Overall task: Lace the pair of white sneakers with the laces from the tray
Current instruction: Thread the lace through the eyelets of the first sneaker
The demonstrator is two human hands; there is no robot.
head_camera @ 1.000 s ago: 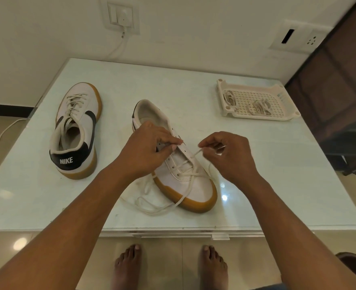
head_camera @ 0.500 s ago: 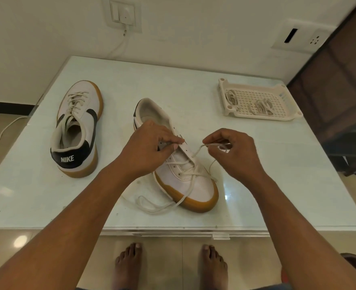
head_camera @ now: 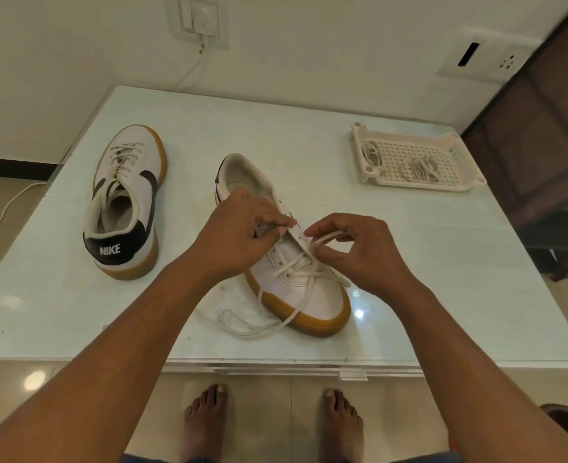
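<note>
A white sneaker with a gum sole [head_camera: 304, 292] lies in the middle of the table, toe toward me, partly laced. My left hand [head_camera: 234, 237] pinches its eyelet flap near the tongue. My right hand [head_camera: 359, 248] pinches a loop of the white lace [head_camera: 324, 238] just right of the eyelets. The lace's other end [head_camera: 242, 324] trails loose on the table in front of the shoe. A second sneaker [head_camera: 125, 202], laced, with a black heel, stands at the left. The white perforated tray [head_camera: 456, 155] at the back right holds two lace bundles [head_camera: 418, 168].
The pale glass table [head_camera: 409, 295] ends close to me, and my bare feet show on the floor below its edge. A wall with sockets and a white cable rises behind. Something dark, brown and cushioned stands to the right of the table.
My right hand has moved left, back toward the eyelets, bringing the lace loop with it. My left hand has stayed on the flap.
</note>
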